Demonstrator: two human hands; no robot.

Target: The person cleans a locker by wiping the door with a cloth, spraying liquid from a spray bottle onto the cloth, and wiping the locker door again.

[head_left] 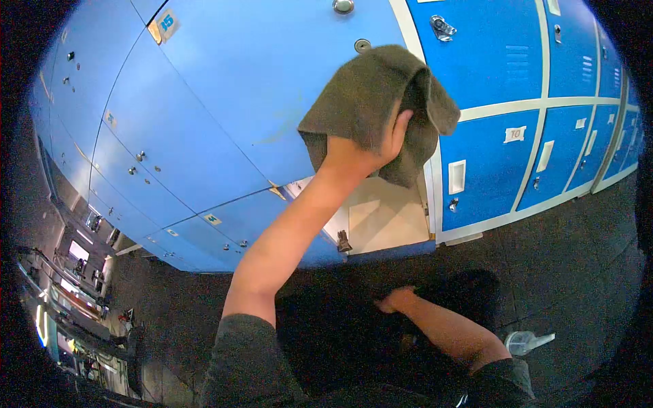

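My left hand (364, 155) is raised in front of the light blue locker doors (224, 88), with a grey-brown cloth (367, 88) draped over its fingers. The thumb lies along the right side of the cloth, which hangs close to a round lock near the locker's right edge. Below it, an uncovered lower locker compartment (391, 217) shows a pale inside. My right hand (396, 299) is low, over the dark floor in front of that compartment. It is dim, and its fingers do not show clearly.
Darker blue lockers (490, 156) with white frames run off to the right. A clear plastic bottle or container (527, 342) is on the dark floor (571, 272) beside my right arm. Gym-like equipment (81, 299) appears far off at the lower left.
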